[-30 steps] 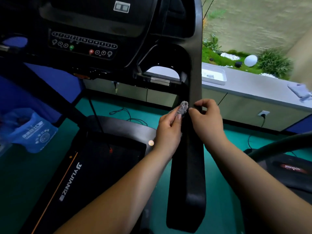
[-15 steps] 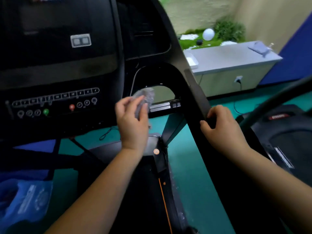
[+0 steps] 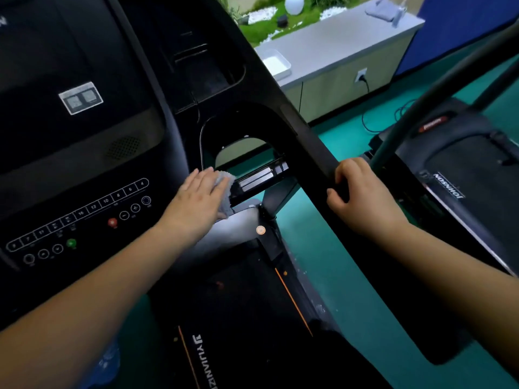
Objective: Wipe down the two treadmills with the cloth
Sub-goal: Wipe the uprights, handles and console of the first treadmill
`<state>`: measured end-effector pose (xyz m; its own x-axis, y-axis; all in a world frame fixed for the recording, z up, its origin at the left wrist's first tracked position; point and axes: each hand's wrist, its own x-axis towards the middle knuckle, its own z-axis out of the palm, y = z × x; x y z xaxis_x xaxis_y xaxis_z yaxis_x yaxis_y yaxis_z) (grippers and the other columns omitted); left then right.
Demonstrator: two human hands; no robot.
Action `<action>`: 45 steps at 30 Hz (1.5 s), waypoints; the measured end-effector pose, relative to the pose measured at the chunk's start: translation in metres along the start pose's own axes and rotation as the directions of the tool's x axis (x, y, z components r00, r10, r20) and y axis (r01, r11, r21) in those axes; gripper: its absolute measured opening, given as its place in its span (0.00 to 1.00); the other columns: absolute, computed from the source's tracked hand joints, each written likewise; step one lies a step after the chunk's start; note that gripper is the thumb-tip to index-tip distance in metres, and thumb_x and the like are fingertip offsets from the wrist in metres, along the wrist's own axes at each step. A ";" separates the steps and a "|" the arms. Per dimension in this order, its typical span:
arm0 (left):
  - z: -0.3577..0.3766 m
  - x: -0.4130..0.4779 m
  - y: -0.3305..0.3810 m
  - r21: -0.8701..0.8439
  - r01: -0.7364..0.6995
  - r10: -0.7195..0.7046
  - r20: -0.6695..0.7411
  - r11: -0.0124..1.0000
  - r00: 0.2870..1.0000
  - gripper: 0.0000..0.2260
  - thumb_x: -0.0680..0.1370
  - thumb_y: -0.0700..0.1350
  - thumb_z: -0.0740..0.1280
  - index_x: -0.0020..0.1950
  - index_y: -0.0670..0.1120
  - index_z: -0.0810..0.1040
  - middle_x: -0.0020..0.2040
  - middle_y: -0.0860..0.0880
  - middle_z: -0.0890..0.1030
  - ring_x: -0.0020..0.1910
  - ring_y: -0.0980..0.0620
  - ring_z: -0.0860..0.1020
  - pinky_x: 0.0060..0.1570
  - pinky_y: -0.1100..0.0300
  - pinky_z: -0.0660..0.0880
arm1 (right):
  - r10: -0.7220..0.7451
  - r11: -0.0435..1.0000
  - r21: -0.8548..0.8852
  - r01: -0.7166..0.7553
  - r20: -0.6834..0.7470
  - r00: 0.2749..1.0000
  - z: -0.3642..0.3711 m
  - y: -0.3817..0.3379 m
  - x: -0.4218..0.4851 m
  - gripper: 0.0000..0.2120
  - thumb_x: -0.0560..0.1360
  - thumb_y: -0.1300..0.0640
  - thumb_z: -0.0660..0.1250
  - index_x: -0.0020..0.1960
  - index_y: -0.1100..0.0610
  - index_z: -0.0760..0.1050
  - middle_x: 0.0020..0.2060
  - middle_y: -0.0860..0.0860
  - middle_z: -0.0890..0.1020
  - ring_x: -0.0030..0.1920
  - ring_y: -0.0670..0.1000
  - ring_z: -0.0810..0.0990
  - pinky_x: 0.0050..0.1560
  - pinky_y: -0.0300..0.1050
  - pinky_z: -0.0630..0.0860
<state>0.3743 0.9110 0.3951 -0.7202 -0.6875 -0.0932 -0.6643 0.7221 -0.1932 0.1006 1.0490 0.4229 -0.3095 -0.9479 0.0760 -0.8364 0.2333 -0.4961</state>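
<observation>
At the left of the frame I am watching the console (image 3: 84, 169) of the first treadmill (image 3: 247, 318) filling the view. At centre, my left hand (image 3: 196, 197) is lying flat, fingers straight, pressing the grey cloth (image 3: 227, 190) against the console's lower right edge. Further right, my right hand (image 3: 356, 192) is wrapping its fingers round the black handrail (image 3: 309, 141). The second treadmill (image 3: 463, 169) is standing at far right, the desk (image 3: 337, 46) sitting at upper right

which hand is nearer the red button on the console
Left. The left hand presses the grey cloth just right of the red button; the right hand grips the black handrail, much farther right.
</observation>
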 end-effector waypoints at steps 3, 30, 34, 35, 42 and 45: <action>0.012 0.028 0.036 -0.173 0.119 -0.131 -0.058 0.978 0.990 0.38 0.61 0.49 0.80 0.68 0.39 0.72 0.55 0.38 0.76 0.56 0.36 0.75 0.68 0.40 0.62 | -0.008 1.000 0.004 0.008 0.008 1.000 0.002 0.003 0.001 0.10 0.72 0.55 0.67 0.46 0.54 0.65 0.48 0.49 0.69 0.46 0.53 0.71 0.45 0.47 0.68; -0.003 0.117 0.101 -0.120 0.247 -0.251 -0.016 0.962 0.968 0.18 0.77 0.46 0.63 0.64 0.38 0.67 0.59 0.41 0.71 0.60 0.40 0.70 0.73 0.44 0.52 | -0.002 1.000 0.011 0.001 0.026 1.000 0.002 0.005 0.003 0.10 0.72 0.55 0.67 0.46 0.54 0.65 0.54 0.52 0.72 0.51 0.56 0.73 0.47 0.48 0.72; 0.006 0.080 0.065 -0.074 0.159 -0.164 -0.069 0.985 0.984 0.31 0.70 0.55 0.72 0.65 0.39 0.69 0.55 0.43 0.73 0.57 0.43 0.73 0.73 0.45 0.54 | 0.000 1.000 -0.003 0.001 0.019 1.000 0.003 0.005 0.002 0.10 0.72 0.56 0.68 0.45 0.55 0.66 0.54 0.51 0.72 0.50 0.56 0.73 0.46 0.45 0.68; 0.006 0.073 0.060 -0.069 0.166 -0.168 -0.026 0.984 0.985 0.32 0.71 0.57 0.71 0.66 0.39 0.67 0.56 0.43 0.72 0.59 0.43 0.71 0.74 0.46 0.51 | -0.001 1.000 -0.008 0.001 0.019 1.000 0.004 0.005 0.002 0.10 0.72 0.56 0.68 0.45 0.55 0.66 0.54 0.51 0.72 0.50 0.55 0.73 0.45 0.44 0.68; -0.024 0.119 0.081 -0.130 0.235 -0.195 0.266 0.963 0.944 0.32 0.74 0.55 0.69 0.69 0.38 0.63 0.65 0.41 0.67 0.66 0.41 0.67 0.73 0.48 0.55 | 0.007 1.000 -0.028 -0.006 0.022 1.000 0.003 0.004 0.002 0.12 0.71 0.55 0.68 0.45 0.52 0.64 0.54 0.51 0.72 0.48 0.56 0.74 0.44 0.44 0.69; -0.041 0.157 0.076 -0.276 0.218 -0.051 0.506 0.936 0.861 0.27 0.76 0.55 0.67 0.70 0.43 0.67 0.67 0.42 0.70 0.67 0.42 0.69 0.67 0.52 0.66 | 0.010 1.000 -0.022 -0.009 0.017 1.000 0.003 0.003 0.003 0.12 0.71 0.55 0.68 0.45 0.53 0.65 0.54 0.51 0.72 0.48 0.56 0.74 0.44 0.44 0.69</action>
<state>0.2029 0.8607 0.4055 -0.4849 -0.6682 -0.5642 -0.8340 0.5476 0.0683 0.0983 1.0467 0.4193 -0.3097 -0.9492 0.0564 -0.8431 0.2467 -0.4779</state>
